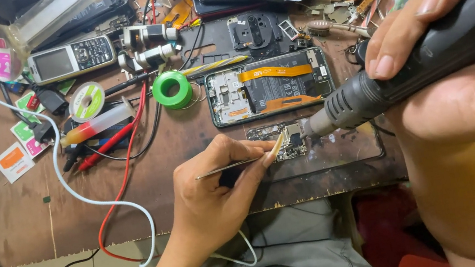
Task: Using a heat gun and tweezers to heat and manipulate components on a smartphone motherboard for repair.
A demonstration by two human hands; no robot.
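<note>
Centre frame, the left hand (211,187) pinches tweezers (236,165) at the small circuit board (289,144); the right hand (449,83) clamps the hot-air gun (403,65) close by, which could scorch components.

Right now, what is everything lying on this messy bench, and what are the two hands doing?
opened smartphone with orange ribbon cables: one, dark, bench centre
small circuit board: one, on dark mat under the nozzle
green solder spool: one, left of the phone
grey keypad phone: one, upper left
red wire: one, across bench
white cable: one, left
left hand: grip on thin metal tweezers
right hand: grip on black hot-air handpiece
</note>
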